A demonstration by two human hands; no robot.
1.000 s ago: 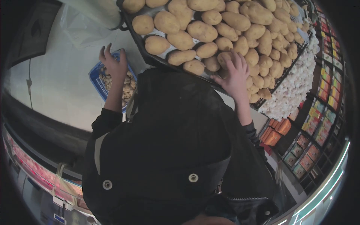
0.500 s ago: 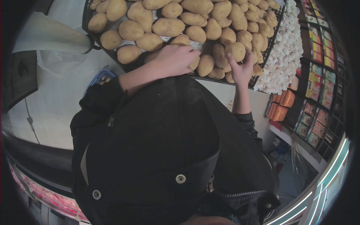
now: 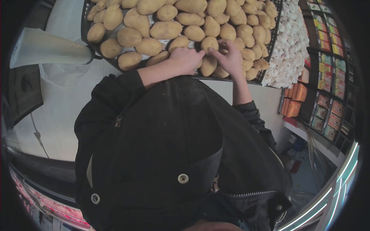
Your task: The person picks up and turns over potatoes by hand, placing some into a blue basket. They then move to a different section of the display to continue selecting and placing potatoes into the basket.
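Where you stand: a shop, garlic bulbs (image 3: 288, 46) heaped right of the black tray (image 3: 83, 30), packaged goods (image 3: 325, 77) shelved beyond.
Potatoes (image 3: 165, 29): spread across the tray before you.
Right hand (image 3: 230, 59): your thumb and fingers grasp one potato (image 3: 208, 43) near the tray's front edge.
Left hand (image 3: 186, 60): curled just beside, over other potatoes; I cannot tell whether it grips one.

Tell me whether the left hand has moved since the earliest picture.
Yes: the left hand has moved rightward, from outside the black tray to the potatoes along its near edge.
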